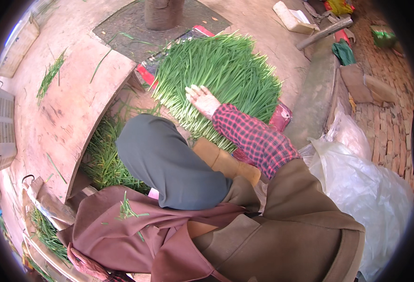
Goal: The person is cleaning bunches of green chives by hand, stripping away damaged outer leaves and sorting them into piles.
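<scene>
My right hand lies on the root-end side of a big pile of garlic chives. Its fingers are stretched out and slightly apart, with nothing gripped. The stalks are laid side by side, pale ends toward me and green leaves away. A red-and-black checked sleeve covers that forearm. At the lower left a reddish checked sleeve shows beside a basket of loose chives; my left hand itself does not show. Bits of cut leaf lie on my maroon apron.
A wooden board slopes at the left, with more loose chives below it. White plastic crates line the left rim. A thick post stands on a dark mat ahead. Clear plastic sheeting heaps up on the right.
</scene>
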`<act>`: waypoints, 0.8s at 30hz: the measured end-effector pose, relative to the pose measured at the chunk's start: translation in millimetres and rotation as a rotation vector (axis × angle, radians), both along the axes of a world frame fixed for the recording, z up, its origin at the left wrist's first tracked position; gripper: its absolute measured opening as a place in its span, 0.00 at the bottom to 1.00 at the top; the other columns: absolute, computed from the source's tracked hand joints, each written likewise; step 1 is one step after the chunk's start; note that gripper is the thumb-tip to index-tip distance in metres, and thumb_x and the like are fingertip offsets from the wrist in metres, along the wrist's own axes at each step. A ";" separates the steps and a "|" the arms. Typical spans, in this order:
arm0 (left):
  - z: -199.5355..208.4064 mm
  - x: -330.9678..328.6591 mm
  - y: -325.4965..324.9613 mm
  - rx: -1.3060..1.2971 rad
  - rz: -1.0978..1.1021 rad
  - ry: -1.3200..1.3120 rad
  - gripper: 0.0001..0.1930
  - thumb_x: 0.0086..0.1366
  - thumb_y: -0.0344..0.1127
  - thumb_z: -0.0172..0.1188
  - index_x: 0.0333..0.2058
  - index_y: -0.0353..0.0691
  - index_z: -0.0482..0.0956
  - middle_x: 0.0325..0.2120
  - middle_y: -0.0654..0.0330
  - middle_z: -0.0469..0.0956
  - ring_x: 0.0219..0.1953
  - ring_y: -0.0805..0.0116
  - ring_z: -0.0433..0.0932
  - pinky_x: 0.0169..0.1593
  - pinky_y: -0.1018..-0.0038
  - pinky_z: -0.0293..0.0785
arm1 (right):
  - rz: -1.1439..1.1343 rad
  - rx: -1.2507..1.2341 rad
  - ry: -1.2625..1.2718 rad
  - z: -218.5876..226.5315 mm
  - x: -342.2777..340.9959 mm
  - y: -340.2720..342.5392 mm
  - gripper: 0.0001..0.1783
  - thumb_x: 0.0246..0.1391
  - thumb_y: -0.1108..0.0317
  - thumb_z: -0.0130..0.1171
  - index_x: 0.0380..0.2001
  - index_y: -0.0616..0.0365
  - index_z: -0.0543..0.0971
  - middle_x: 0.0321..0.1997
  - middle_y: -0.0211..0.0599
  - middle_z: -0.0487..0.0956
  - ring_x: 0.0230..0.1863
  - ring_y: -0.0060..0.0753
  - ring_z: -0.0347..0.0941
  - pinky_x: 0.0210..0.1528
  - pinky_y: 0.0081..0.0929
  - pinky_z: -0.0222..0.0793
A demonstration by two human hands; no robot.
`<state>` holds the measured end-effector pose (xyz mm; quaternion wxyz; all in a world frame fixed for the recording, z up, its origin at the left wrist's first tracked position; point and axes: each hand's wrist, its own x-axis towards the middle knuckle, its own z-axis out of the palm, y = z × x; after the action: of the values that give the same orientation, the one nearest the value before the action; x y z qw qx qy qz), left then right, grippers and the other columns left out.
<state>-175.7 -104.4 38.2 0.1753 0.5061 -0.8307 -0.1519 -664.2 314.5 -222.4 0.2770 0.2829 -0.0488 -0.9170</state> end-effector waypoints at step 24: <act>-0.8 -22.7 -3.0 -0.042 -0.029 -0.022 0.18 0.71 0.42 0.48 0.47 0.33 0.77 0.43 0.50 0.78 0.46 0.54 0.76 0.53 0.64 0.71 | -1.090 -1.905 -1.492 -46.6 -73.4 -48.6 0.34 0.48 0.53 0.61 0.59 0.50 0.71 0.69 0.34 0.64 0.71 0.40 0.55 0.69 0.63 0.43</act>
<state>-198.4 -107.3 37.5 0.1745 0.4919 -0.8428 -0.1312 -737.6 265.8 -269.0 -0.1283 0.3562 -0.9144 -0.1435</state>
